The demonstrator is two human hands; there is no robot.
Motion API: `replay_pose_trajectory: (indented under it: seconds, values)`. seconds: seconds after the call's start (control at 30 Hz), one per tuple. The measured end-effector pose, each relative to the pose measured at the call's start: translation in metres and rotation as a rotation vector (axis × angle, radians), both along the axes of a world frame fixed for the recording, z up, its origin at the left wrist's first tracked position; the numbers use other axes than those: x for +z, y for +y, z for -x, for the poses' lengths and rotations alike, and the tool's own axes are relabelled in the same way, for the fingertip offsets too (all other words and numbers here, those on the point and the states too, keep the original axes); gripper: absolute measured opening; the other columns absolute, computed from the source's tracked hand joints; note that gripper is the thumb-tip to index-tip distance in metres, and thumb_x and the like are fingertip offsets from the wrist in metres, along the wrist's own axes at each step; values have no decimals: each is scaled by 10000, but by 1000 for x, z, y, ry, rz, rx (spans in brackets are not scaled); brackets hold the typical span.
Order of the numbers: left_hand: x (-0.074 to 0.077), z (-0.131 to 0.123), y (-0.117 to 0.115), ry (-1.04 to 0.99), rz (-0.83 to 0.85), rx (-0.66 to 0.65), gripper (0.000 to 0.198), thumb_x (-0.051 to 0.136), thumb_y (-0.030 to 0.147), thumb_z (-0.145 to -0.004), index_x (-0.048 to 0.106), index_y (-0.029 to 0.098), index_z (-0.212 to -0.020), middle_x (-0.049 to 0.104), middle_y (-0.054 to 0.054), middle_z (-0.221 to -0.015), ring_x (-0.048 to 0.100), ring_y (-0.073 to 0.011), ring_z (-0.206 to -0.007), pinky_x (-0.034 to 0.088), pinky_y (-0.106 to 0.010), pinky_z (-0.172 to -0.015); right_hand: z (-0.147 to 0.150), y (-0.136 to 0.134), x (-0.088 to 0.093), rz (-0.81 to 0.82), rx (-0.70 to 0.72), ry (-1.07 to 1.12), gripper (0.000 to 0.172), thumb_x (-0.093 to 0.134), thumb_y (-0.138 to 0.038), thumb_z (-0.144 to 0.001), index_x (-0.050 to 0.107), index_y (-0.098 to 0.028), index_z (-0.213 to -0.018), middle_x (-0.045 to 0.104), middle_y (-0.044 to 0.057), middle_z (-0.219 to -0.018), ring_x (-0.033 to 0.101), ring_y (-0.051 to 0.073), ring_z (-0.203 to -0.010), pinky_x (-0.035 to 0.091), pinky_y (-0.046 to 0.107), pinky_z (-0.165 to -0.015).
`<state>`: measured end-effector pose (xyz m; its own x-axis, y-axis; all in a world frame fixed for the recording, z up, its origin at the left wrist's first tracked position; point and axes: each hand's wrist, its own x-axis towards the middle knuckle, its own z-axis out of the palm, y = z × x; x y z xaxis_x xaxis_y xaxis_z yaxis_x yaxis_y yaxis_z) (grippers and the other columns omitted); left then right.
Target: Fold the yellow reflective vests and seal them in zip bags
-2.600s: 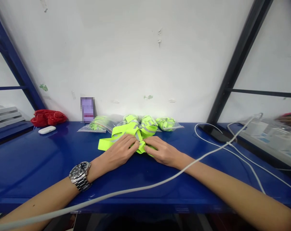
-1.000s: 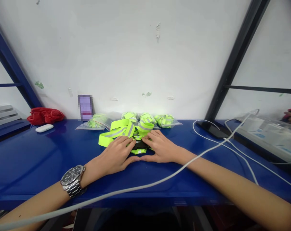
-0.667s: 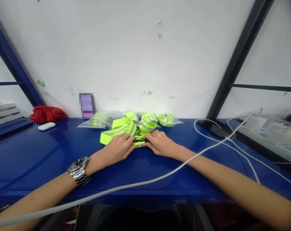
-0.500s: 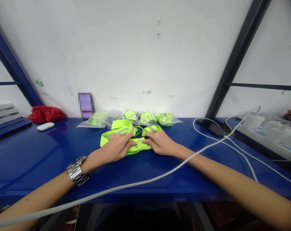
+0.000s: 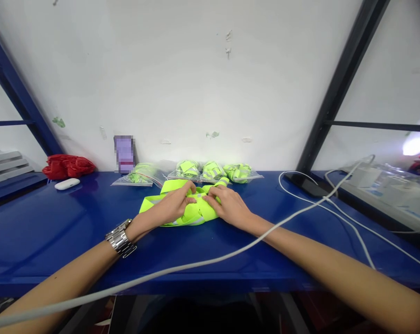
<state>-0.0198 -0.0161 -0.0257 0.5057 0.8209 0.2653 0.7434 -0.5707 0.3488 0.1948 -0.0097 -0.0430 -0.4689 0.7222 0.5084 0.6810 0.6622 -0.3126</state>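
Note:
A neon-yellow reflective strap bundle with silver stripes lies in loose folds on the blue table. My left hand is at its left part, fingers curled onto the fabric with the thumb near a small pale tab. From the right, my right hand pinches the strap's upper edge between thumb and fingers. One strap end sticks up behind the right fingers. Behind the bundle, several clear plastic bags hold rolled straps of the same kind.
A white cable crosses in front of my arms. On the right lie a black phone and a plastic-covered box; a person's hand shows beyond. On the left are a white case, a red plastic bag and an upright phone.
The strap bundle now lies flatter and spreads nearer to me, with its striped lower edge showing. The dark part by my right fingers is out of sight. Both hands stay close together on it.

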Motion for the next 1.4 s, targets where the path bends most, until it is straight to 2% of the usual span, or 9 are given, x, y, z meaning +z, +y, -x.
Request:
replay_pose_trajectory:
  seconds: [0.17, 0.27, 0.37, 0.43, 0.6, 0.7, 0.83, 1.03, 1.4]
  values:
    - [2, -5, 13, 127, -59, 12, 191, 347, 256, -927, 467, 200, -790, 543, -3, -685, 555, -182, -665, 374, -263, -608, 4, -6, -3, -292, -160, -246, 314, 378, -324, -1001, 629, -168, -895, 641, 119, -866, 546, 252, -937, 365, 360, -784]
    - [-2, -3, 17, 160, -114, 24, 234, 367, 263, -925, 492, 190, -741, 562, -27, -687, 559, -198, -703, 374, -273, -628, 1, -8, -3, -380, -17, -274, 345, 361, -373, -1002, 626, -155, -973, 609, 154, -1020, 519, 250, -952, 389, 365, -797]
    - [-6, 1, 20, 162, -139, 39, 253, 377, 237, -926, 523, 182, -727, 598, -39, -705, 573, -196, -707, 378, -280, -647, -2, -6, -2, -331, 203, -338, 482, 390, -535, -958, 583, -129, -1131, 596, 134, -958, 512, 246, -895, 416, 375, -814]
    - [-8, 2, 19, 166, -162, 57, 275, 369, 230, -937, 542, 179, -729, 605, -43, -702, 576, -195, -690, 375, -286, -647, -3, -2, -2, -281, 249, -360, 572, 400, -599, -924, 568, -110, -1168, 593, 131, -935, 509, 256, -906, 424, 385, -831]
    - [-6, 0, 2, 146, -347, 167, 375, 250, 291, -1003, 589, 141, -946, 640, -89, -790, 601, -218, -743, 412, -327, -689, -6, 4, 0, -179, 271, -340, 575, 436, -616, -898, 603, -117, -1130, 571, 129, -917, 501, 247, -880, 433, 392, -816]
    - [-3, 1, -21, 269, -464, 51, 439, 271, 423, -1004, 556, 139, -1181, 666, -139, -1029, 604, -281, -972, 434, -427, -853, -9, 5, -1, -110, 264, -300, 569, 472, -632, -877, 613, -147, -1140, 556, 127, -974, 507, 248, -907, 442, 392, -809]
    - [-5, 12, -38, 403, -446, -142, 612, 421, 569, -932, 390, 191, -1412, 490, -152, -1400, 457, -348, -1252, 373, -504, -1016, -13, 6, -3, -95, 297, -244, 533, 503, -603, -883, 591, -174, -1186, 532, 143, -1162, 510, 264, -1036, 446, 409, -860]
    - [-13, 26, -23, 247, -265, -235, 507, 393, 417, -991, 319, 210, -1448, 491, -129, -1387, 490, -250, -1248, 408, -381, -1037, -14, 5, -1, -125, 346, -279, 481, 523, -522, -908, 548, -163, -1228, 538, 148, -1228, 484, 276, -1120, 407, 440, -922]
    - [-14, 27, -24, 271, -290, -191, 487, 417, 441, -978, 363, 167, -1377, 560, -142, -1287, 546, -281, -1152, 436, -441, -981, -3, 4, -1, -332, 284, -495, 314, 338, -343, -1015, 551, -114, -1000, 615, 125, -913, 488, 232, -885, 342, 381, -813]
